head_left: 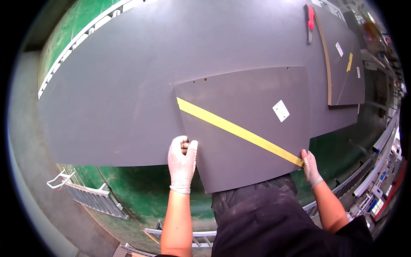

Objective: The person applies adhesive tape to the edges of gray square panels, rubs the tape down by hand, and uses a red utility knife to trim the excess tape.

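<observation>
I see one view only, a head-worn fisheye looking steeply down and close onto the large dark grey flat sheet filling the frame's middle; my forearms enter from the lower edge, and straight edges bow toward the black rim.

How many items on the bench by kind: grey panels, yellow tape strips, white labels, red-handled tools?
Grey panels: 3, large sheet, held panel, far panel
Yellow tape strips: 2
White labels: 3
Red-handled tools: 1
Total: 9
</observation>
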